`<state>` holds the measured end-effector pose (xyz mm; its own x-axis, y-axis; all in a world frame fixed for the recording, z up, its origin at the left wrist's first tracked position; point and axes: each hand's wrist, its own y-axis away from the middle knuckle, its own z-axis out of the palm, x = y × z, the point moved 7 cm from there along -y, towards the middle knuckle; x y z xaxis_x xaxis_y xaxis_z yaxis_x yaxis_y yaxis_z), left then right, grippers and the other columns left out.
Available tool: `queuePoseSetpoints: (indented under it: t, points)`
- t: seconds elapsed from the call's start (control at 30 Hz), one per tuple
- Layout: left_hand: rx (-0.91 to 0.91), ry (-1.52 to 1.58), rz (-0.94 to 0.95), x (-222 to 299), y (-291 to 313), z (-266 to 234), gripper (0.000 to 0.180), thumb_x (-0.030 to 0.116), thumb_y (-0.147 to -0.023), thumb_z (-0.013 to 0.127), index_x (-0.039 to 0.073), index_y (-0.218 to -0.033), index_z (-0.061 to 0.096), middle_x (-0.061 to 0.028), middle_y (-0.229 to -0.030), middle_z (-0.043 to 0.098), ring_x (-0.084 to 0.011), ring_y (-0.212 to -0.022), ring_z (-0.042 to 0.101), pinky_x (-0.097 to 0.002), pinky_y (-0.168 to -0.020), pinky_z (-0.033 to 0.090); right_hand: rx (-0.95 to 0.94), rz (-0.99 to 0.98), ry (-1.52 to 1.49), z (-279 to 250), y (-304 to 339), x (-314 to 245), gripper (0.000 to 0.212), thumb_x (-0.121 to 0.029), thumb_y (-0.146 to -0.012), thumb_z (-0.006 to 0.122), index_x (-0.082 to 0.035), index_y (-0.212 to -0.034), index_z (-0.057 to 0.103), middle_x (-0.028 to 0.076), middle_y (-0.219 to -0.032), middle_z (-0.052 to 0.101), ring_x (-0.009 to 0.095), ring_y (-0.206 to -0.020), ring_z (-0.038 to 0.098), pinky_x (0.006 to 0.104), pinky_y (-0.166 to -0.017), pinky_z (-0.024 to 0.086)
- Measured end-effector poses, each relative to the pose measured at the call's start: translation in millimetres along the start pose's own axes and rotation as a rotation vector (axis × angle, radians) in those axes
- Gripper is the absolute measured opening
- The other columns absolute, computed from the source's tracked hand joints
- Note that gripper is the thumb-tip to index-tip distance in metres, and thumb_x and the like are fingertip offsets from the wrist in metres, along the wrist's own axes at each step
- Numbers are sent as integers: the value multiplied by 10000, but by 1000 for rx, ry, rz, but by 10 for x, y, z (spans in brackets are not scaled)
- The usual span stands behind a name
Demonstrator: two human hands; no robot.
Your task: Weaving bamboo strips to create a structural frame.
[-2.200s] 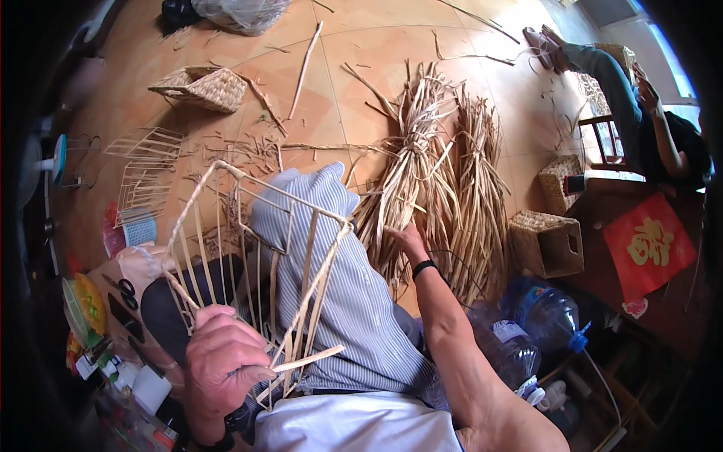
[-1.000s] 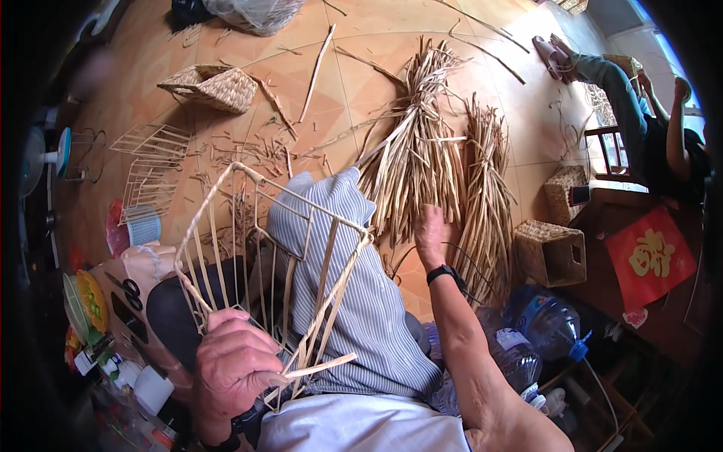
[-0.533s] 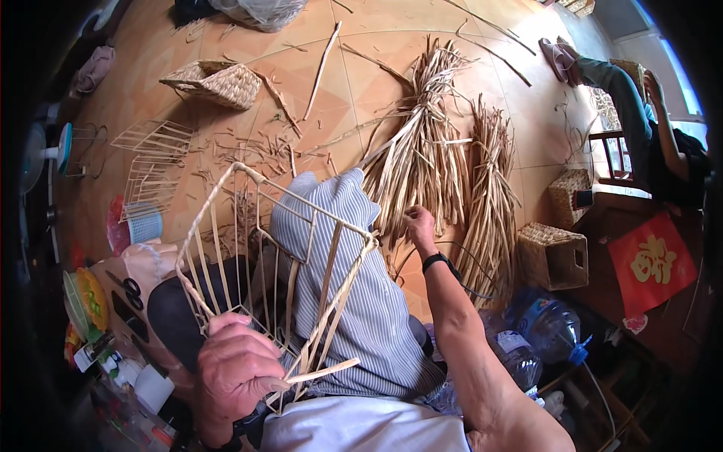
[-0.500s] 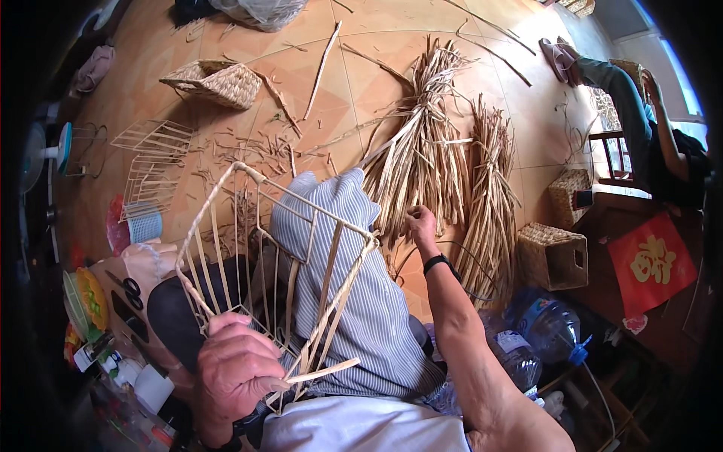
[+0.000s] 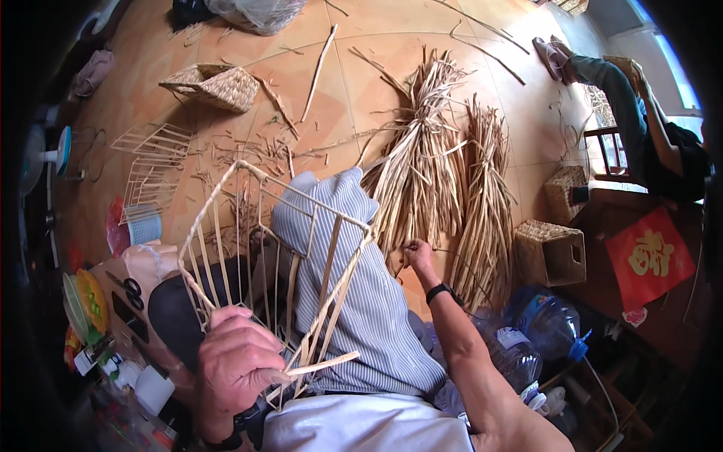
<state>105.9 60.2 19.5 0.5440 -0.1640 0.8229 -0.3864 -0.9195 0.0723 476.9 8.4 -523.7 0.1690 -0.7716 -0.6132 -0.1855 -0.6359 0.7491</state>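
My left hand (image 5: pixel 242 361) is closed on the lower rim of an open basket frame (image 5: pixel 295 256), made of thin pale rods with straw twisted round its edges. A flat straw end sticks out past my left thumb. The frame rests tilted against my lap, over a striped cloth (image 5: pixel 343 279). Low at the near end of a large bundle of dried straw (image 5: pixel 422 173), my right hand (image 5: pixel 418 255) is closed in a pinch on a strand mostly hidden by the fingers. A second straw bundle (image 5: pixel 482 211) lies just right of it.
A woven basket (image 5: pixel 215 87) and bare frames (image 5: pixel 154 166) lie on the left floor among straw scraps. Woven baskets (image 5: pixel 553 252), plastic bottles (image 5: pixel 546 324) and a red paper (image 5: pixel 651 256) are at right. Scissors (image 5: pixel 134 292) lie left. Another person (image 5: pixel 640 113) sits at far right.
My right hand has drawn back toward me, and the large straw bundle has shifted slightly the same way. My left hand and the basket frame have hardly moved.
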Motion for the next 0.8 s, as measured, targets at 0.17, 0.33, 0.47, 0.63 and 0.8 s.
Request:
queuePoseSetpoints:
  t: [0.17,0.33,0.47,0.63,0.8]
  points:
    - [-20,19,47,9,-132,-24,378,498,-967,772,144,-842,728,3,-789,718,-200,-820,743,-452,-994,488,-302,-82,713,232,403,1113,308,-217,-983,724,-29,-1219,788,168,-1186,805,328,-1074,770,439,-938,600]
    - [-1,17,55,-2,-31,-37,370,485,-956,787,134,-852,729,-5,-795,716,-214,-816,739,-455,-994,485,-614,0,680,323,906,1208,388,-311,-983,711,-70,-1276,795,126,-1304,780,279,-1189,724,424,-1031,544]
    - [-14,90,86,-78,-46,-56,379,479,-955,792,125,-846,714,-17,-822,723,-227,-831,741,-467,-1009,484,-676,-175,406,126,789,339,312,-169,-973,767,-29,-1251,787,45,-1115,825,187,-1040,756,355,-926,579]
    - [50,225,98,-289,120,-147,341,414,-970,810,109,-857,707,-33,-871,747,-242,-870,746,-483,-1065,478,-317,-248,-26,-564,977,-1407,137,-169,-1042,766,-33,-1048,781,12,-1009,759,110,-892,683,297,-812,551]
    - [42,280,73,-507,163,-177,324,386,-981,816,105,-893,681,-21,-894,739,-224,-928,745,-486,-1151,445,-214,-619,-329,-793,1779,-2761,180,-151,-1097,682,-31,-1217,740,25,-1087,741,120,-1008,706,312,-950,561]
